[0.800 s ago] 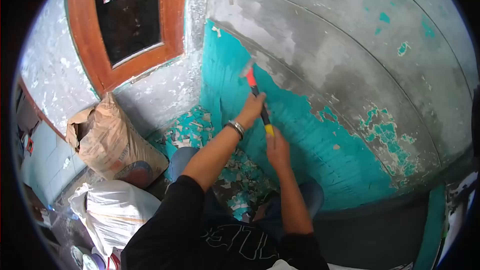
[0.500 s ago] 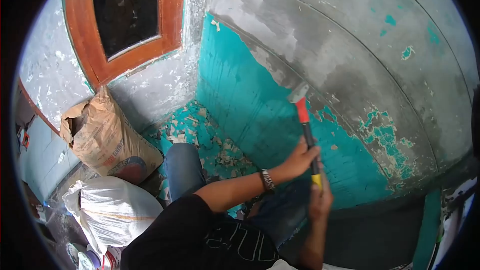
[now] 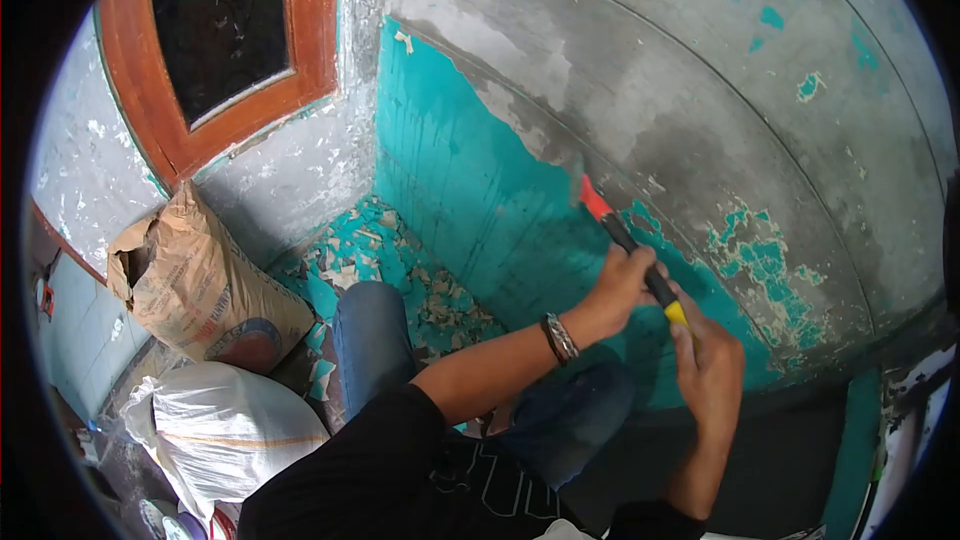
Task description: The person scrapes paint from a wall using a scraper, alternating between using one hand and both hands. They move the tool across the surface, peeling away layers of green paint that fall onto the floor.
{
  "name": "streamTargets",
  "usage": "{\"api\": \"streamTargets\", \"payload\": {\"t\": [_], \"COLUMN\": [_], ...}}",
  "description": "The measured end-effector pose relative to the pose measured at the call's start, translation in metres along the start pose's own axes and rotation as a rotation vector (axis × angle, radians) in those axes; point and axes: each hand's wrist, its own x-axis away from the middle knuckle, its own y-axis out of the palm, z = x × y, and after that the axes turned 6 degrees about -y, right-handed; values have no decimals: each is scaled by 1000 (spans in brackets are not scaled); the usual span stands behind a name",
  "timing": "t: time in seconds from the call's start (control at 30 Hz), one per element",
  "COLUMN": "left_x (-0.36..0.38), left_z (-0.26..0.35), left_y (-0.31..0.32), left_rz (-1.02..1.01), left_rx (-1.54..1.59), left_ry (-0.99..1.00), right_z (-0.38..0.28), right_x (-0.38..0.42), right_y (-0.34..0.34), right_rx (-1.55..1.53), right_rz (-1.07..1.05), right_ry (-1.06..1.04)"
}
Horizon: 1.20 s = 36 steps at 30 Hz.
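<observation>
A long-handled paint scraper [image 3: 622, 234] with a red neck, black grip and yellow end lies slantwise across my view, its blurred blade against the wall. My left hand [image 3: 618, 292], below a bracelet [image 3: 560, 338], is wrapped round the black grip. Round the yellow end closes my right hand [image 3: 712, 355], lower and farther right. The blade meets the upper edge of the turquoise paint [image 3: 470, 170], where bare grey plaster [image 3: 640, 90] begins. Cracked turquoise patches [image 3: 768, 275] cling to the plaster at the right.
Paint flakes [image 3: 400, 275] are heaped in the corner beside my knee [image 3: 372, 325]. A torn brown paper sack [image 3: 205, 285] and a white woven sack [image 3: 230, 420] stand at the left. Above them is a wood-framed dark pane [image 3: 225, 40]. Containers [image 3: 180, 520] sit at bottom left.
The scraper has tilted, its blade shifting slightly left and its yellow end swinging right and up. My right hand has moved right and up with it; both hands keep hold.
</observation>
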Motion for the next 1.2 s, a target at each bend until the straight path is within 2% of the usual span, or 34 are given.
{"api": "streamTargets", "payload": {"t": [0.03,0.1,0.13,0.17,0.27,0.33,0.4,0.47,0.7,0.8,1.0,1.07,1.1,1.17,1.2], "left_x": [9,18,18,19,15,14,6,-5,-23,-35,-58,-76,-71,-63,-64], "left_z": [-1,-7,-12,-14,-11,2,14,33,91,118,209,241,251,273,279], "left_y": [6,23,29,31,33,23,2,-19,-77,-103,-168,-212,-226,-248,-249], "left_rz": [4,-165,-201,-195,-200,-117,-69,1,10,79,143,165,162,427,421], "left_rx": [-4,33,49,63,94,72,52,7,-30,-22,-89,-115,-118,-213,-219], "left_ry": [3,-114,-132,-136,-92,-89,-39,43,114,173,252,397,406,335,337], "right_z": [-5,-8,-11,-13,-15,-19,-21,-25,-52,-64,-112,-129,-135,-152,-154], "right_x": [8,23,29,31,22,12,-5,-24,-70,-99,-177,-214,-227,-228,-227], "right_y": [-5,-20,-29,-33,-29,-18,4,27,82,108,167,205,228,258,270], "right_rx": [35,67,102,136,189,194,184,173,248,248,180,91,66,8,-56], "right_rz": [27,66,50,30,32,26,29,29,76,69,25,-26,-65,-119,-181], "right_ry": [-46,-58,21,106,58,37,-80,-93,-204,-245,-286,-283,-282,-296,-295]}}
